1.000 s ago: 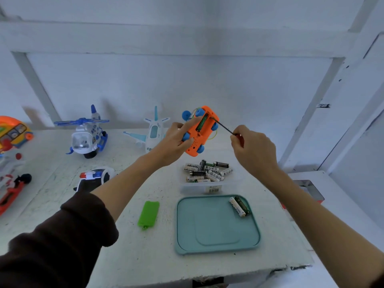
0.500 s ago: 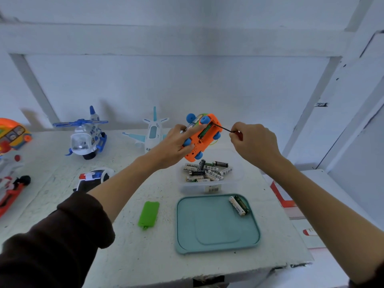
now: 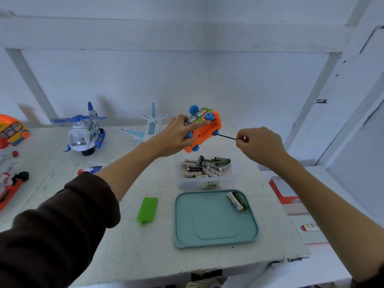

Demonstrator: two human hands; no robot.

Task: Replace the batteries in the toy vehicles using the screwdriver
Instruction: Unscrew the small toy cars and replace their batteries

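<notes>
A scuffed white table (image 3: pixel 62 204) stands against a pale wall. The left hand (image 3: pixel 174 136) grips a light, hard orange plastic toy car with blue wheels (image 3: pixel 204 129) above a clear tub of batteries (image 3: pixel 207 169). The right hand (image 3: pixel 259 144) pinches a thin, red-handled screwdriver (image 3: pixel 227 136), its tip touching the car's underside. Hold the body, not the wheels.

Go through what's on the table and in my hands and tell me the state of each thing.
orange toy car: held up, tilted, in left hand
screwdriver: pinched by right hand, tip at car
green cover: off, flat on table
teal tray: holds two batteries
clear tub: open, batteries inside
</notes>
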